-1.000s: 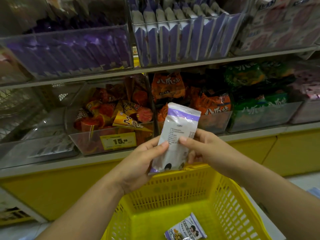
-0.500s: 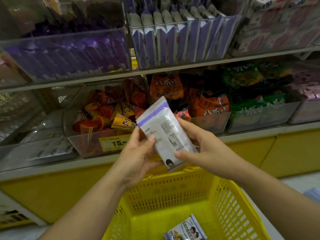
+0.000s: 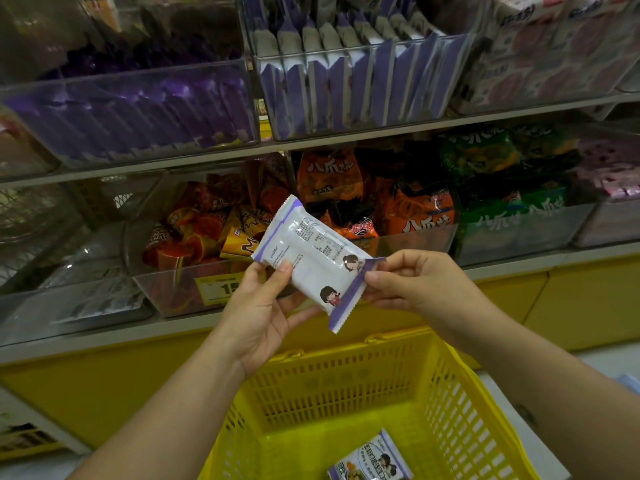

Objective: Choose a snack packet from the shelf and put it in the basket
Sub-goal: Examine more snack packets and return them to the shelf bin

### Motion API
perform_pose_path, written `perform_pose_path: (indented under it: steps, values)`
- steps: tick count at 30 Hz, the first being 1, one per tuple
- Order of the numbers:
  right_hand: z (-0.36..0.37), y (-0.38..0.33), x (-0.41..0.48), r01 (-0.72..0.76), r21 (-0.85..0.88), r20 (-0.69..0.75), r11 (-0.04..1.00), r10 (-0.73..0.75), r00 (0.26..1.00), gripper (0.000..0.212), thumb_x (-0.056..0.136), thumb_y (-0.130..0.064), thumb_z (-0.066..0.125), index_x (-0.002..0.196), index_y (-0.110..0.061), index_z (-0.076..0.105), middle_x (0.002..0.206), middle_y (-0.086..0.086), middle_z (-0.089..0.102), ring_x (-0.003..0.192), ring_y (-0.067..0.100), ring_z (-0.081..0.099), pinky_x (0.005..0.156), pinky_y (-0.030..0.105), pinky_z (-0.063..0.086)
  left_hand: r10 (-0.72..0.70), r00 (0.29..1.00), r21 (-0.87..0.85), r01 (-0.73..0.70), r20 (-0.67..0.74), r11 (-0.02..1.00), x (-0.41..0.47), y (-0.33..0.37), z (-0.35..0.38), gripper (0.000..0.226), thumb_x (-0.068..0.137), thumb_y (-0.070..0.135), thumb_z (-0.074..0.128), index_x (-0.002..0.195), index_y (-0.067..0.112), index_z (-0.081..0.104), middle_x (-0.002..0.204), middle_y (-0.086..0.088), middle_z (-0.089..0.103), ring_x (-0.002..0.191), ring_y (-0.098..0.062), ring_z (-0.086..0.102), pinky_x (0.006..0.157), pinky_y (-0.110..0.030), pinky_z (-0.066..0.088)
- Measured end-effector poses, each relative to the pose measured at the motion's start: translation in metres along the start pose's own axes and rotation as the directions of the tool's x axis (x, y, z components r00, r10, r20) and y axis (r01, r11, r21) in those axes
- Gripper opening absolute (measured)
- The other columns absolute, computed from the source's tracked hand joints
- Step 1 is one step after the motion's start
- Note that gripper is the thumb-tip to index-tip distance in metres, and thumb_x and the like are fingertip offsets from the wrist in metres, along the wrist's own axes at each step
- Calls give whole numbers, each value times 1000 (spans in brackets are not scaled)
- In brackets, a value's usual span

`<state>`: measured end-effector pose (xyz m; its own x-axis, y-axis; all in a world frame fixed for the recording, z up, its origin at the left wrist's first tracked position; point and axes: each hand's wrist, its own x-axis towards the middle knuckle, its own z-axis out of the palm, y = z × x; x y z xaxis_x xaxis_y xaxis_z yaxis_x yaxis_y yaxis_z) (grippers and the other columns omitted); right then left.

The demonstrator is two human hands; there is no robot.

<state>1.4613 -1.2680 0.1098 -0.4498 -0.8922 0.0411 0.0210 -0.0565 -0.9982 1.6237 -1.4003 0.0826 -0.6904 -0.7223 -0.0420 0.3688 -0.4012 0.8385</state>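
Shelf-front — packet diagonal, upper-left to lower-right

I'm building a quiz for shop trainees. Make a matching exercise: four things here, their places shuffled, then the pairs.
1. white snack packet with purple ends
2. small purple-edged packet
3. orange crinkly bags
4. upright white-and-purple packets in a row

a. clear bin, upper shelf
b. inside the yellow plastic basket
c. between left hand and right hand
d. clear bin, lower shelf

Pairs: 1-c, 2-b, 3-d, 4-a

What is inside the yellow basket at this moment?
One white-and-purple packet lies on the floor of the yellow basket. The near part is cut off by the picture's edge, so unseen. The held packet is not inside.
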Motion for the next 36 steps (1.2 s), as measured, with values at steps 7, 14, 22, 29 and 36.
perform_pose_path:
  steps: [7, 14, 22, 29, 36]
  values:
    - [1, -1, -1, -39, -2, -13, 999, 39, 999, 8, 84, -4, 68, 82, -3, 61, 73, 11, 75, 67, 17, 73, 58, 20, 56, 91, 994, 38, -89, -58, 995, -1, 0, 1, 57, 71, 21, 68, 123, 19, 45, 99, -1, 75, 87, -24, 73, 59, -36, 58]
    - [9, 8, 1, -228, 162, 56, 960, 221, 974, 17, 101, -12, 45, 88, -8, 55, 63, 8, 69, 54, 18, 68, 51, 25, 55, 370, 922, 376, -304, -115, 875, -8, 4, 13, 66, 52, 47, 78, 106, 26, 49, 99, 2, 73, 81, -19, 74, 57, -25, 56]
    - [15, 15, 2, -342, 117, 133, 932, 327, 936, 21, 102, -14, 39, 94, -8, 57, 67, 9, 69, 54, 17, 66, 52, 27, 55, 400, 913, 452, -327, -75, 830, -13, 5, 12, 51, 71, 29, 82, 108, 36, 48, 99, 17, 70, 92, -8, 70, 61, -25, 57]
    - [10, 10, 5, -243, 167, 147, 956, 220, 964, 46, 85, -50, 51, 117, -21, 65, 108, 7, 71, 81, 19, 70, 70, 36, 54, 97, 995, 208, -94, -4, 973, -5, 12, 2, 44, 75, 28, 67, 116, 20, 55, 97, 3, 75, 82, -14, 73, 62, -24, 56]
    - [11, 8, 0, -303, 327, 381, 895, 169, 909, 42, 84, -44, 49, 122, -31, 60, 120, 6, 69, 105, 26, 68, 82, 49, 58, -50, 996, 331, 22, 76, 943, -7, 1, 9, 29, 93, 26, 52, 121, 19, 56, 113, -2, 71, 101, -13, 69, 76, -29, 58]
